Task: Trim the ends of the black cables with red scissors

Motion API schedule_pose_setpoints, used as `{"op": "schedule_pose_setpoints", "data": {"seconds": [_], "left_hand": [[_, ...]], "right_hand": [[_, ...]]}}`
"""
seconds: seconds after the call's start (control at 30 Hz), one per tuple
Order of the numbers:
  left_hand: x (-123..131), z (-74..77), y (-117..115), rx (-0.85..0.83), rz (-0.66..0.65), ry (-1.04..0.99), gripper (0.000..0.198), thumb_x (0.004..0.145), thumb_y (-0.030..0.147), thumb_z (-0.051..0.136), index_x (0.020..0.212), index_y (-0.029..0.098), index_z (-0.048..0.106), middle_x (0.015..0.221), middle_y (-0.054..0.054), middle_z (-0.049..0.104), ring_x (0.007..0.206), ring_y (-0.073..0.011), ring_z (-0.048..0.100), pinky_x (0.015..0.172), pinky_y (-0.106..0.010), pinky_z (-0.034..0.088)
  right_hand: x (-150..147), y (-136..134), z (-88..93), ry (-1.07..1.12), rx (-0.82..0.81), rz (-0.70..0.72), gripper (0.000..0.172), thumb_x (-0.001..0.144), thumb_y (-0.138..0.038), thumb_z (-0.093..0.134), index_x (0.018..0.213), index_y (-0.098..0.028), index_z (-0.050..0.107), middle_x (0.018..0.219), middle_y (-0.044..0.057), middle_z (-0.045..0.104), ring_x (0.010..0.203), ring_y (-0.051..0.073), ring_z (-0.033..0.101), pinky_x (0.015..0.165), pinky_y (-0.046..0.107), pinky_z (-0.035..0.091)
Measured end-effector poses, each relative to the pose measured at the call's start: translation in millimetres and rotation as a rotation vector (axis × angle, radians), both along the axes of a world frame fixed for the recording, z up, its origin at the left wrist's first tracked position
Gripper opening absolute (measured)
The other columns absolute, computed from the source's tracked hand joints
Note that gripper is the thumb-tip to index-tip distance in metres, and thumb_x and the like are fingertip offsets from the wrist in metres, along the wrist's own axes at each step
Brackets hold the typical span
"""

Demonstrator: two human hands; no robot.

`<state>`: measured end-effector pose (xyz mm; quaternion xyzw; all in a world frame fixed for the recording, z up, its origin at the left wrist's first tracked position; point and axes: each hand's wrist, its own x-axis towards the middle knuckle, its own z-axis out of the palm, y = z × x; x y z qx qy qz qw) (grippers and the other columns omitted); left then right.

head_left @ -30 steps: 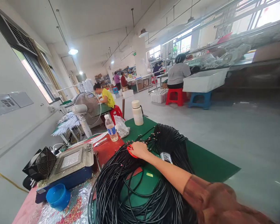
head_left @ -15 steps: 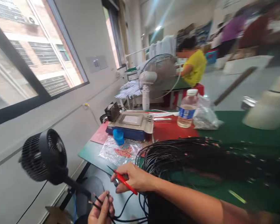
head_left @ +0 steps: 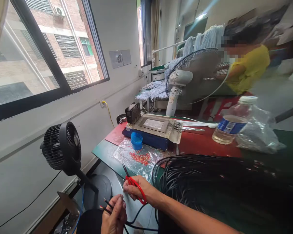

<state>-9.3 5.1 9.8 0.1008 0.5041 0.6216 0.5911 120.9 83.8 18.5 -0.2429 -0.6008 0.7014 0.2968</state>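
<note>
Since the right hand [head_left: 133,190] has left the coil of black cables [head_left: 172,175] on the counter [head_left: 104,152], it now sits beside the left hand [head_left: 114,213], wrapped round red-handled scissors [head_left: 130,180]. The left hand pinches two cable ends [head_left: 108,203] in front of the counter. Scissors and cable ends are thus close together, though the blades [head_left: 125,169] point away from them.

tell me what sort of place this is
Most likely a cable workshop: black cables are piled on the worktable, the left hand holds black cable ends with coppery tips, and pale, wire-like bundles lie farther back.
</note>
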Motion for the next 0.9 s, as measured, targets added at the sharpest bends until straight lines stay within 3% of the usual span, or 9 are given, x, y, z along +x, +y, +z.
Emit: {"op": "schedule_pose_setpoints", "data": {"seconds": [0.27, 0.33, 0.43, 0.57, 0.67, 0.9], "left_hand": [[-14, 18.1, 1, 0.002, 0.229, 0.106, 0.029, 0.044, 0.023, 0.077, 0.07, 0.017, 0.066, 0.055, 0.002, 0.064, 0.052, -0.0035, 0.054, 0.049, -0.011, 0.042], [-16, 14.7, 2, -0.018, 0.212, 0.195, 0.032, 0.043, 0.027, 0.077, 0.071, 0.017, 0.066, 0.055, 0.002, 0.064, 0.052, -0.0046, 0.054, 0.048, -0.013, 0.042], [-20, 6.7, 2, -0.041, 0.153, 0.484, 0.036, 0.046, 0.037, 0.074, 0.074, 0.015, 0.067, 0.057, 0.0, 0.065, 0.054, -0.0089, 0.054, 0.05, -0.019, 0.042], [-25, 2.4, 2, -0.08, 0.072, 0.855, 0.039, 0.053, 0.046, 0.067, 0.077, 0.015, 0.067, 0.072, -0.007, 0.071, 0.073, -0.0195, 0.06, 0.07, -0.031, 0.046], [-28, 3.3, 2, -0.061, 0.02, 0.922, 0.039, 0.055, 0.047, 0.064, 0.078, 0.015, 0.067, 0.08, -0.01, 0.072, 0.082, -0.0233, 0.062, 0.079, -0.034, 0.046], [-31, 4.4, 2, -0.066, -0.049, 0.982, 0.041, 0.057, 0.049, 0.061, 0.079, 0.014, 0.066, 0.085, -0.013, 0.072, 0.089, -0.0292, 0.061, 0.082, -0.041, 0.045]], "right_hand": [[3, -6, -1.0, -0.59, 0.375, 0.102, 0.043, 0.062, -0.057, 0.061, 0.058, -0.016, 0.05, 0.053, -0.005, 0.035, 0.052, 0.006, 0.031, 0.047, 0.02, 0.02], [3, -8, 0.9, -0.651, 0.407, 0.109, 0.045, 0.063, -0.058, 0.058, 0.054, -0.016, 0.045, 0.05, -0.005, 0.031, 0.05, 0.006, 0.028, 0.046, 0.021, 0.018], [3, -9, 5.3, -0.667, 0.411, 0.103, 0.047, 0.067, -0.058, 0.055, 0.051, -0.016, 0.041, 0.049, -0.005, 0.026, 0.048, 0.006, 0.025, 0.046, 0.022, 0.017], [4, -8, 10.6, -0.678, 0.401, 0.074, 0.047, 0.067, -0.056, 0.055, 0.05, -0.016, 0.037, 0.049, -0.005, 0.023, 0.048, 0.006, 0.024, 0.046, 0.022, 0.017], [4, -8, 12.4, -0.679, 0.401, 0.079, 0.048, 0.067, -0.056, 0.054, 0.049, -0.016, 0.037, 0.049, -0.005, 0.021, 0.048, 0.007, 0.023, 0.046, 0.022, 0.017], [3, -8, 6.1, -0.671, 0.461, 0.048, 0.046, 0.068, -0.054, 0.055, 0.048, -0.015, 0.039, 0.048, -0.005, 0.021, 0.049, 0.006, 0.021, 0.046, 0.022, 0.017]]}}
